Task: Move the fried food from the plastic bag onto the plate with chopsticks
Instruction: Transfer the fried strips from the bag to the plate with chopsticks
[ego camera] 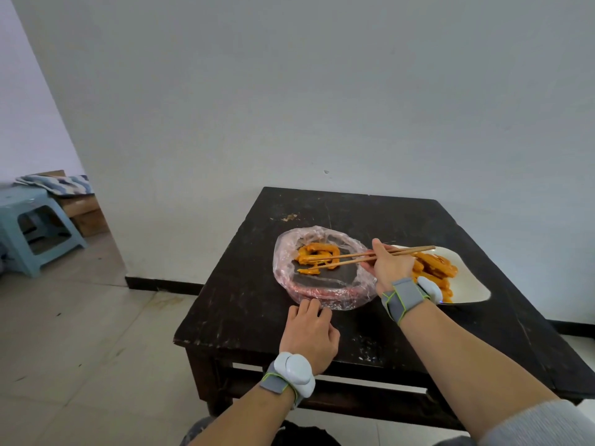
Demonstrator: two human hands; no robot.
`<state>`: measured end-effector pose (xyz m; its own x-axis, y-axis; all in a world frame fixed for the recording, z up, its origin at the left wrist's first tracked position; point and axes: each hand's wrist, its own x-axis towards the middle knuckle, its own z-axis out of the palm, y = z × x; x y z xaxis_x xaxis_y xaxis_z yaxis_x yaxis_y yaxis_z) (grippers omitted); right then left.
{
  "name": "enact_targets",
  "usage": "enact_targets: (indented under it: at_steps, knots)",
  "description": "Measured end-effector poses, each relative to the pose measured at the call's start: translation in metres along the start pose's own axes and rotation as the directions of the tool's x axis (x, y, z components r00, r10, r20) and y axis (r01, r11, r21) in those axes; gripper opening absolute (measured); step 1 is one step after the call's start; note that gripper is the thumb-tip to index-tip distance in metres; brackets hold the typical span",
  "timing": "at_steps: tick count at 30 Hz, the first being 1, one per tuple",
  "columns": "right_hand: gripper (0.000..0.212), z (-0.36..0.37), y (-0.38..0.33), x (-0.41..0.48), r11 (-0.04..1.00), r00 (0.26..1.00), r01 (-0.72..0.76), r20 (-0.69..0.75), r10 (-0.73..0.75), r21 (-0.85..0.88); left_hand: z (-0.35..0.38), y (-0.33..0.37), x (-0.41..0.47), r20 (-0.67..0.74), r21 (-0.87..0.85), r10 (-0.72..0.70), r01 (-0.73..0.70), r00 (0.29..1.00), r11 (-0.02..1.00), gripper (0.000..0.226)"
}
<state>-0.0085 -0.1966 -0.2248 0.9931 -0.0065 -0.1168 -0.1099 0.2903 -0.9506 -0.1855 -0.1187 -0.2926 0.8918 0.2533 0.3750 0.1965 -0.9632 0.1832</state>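
Note:
A clear plastic bag [322, 292], rolled open, lies on the dark wooden table [244, 304]. Orange fried food [317, 252] sits in the bag's far part. A white plate [470, 284] to the right carries more fried pieces [434, 268]. My right hand [389, 268] grips a pair of wooden chopsticks [351, 258]; their tips reach left into the bag and touch the food there. My left hand [310, 336] rests on the table with its fingertips pressing the bag's near edge. Both wrists wear grey bands with white devices.
The table stands against a white wall; its left and near edges drop to a tiled floor. A blue plastic stool [35, 226] and a folded cloth [58, 185] stand far left. Bare tabletop lies behind the bag and plate.

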Motion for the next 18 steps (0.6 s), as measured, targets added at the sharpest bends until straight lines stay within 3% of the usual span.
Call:
enact_targets:
  at_steps: [4, 13, 18]
  knots:
    - [0.019, 0.002, 0.004, -0.002, 0.995, 0.998, 0.064, -0.002, -0.065, -0.079, 0.0, 0.001, 0.0, 0.01, 0.013, 0.0, 0.0, 1.0, 1.0, 0.031]
    - [0.018, 0.009, 0.001, -0.015, 0.976, 0.976, 0.203, -0.059, -0.208, -0.084, 0.003, 0.0, -0.001, -0.017, 0.002, -0.002, 0.002, 1.0, 1.0, 0.031]
    - [0.016, 0.006, -0.002, -0.01, 0.939, 0.959, 0.272, -0.021, -0.283, -0.212, 0.005, 0.0, 0.0, -0.032, 0.002, -0.005, 0.005, 0.999, 1.0, 0.029]
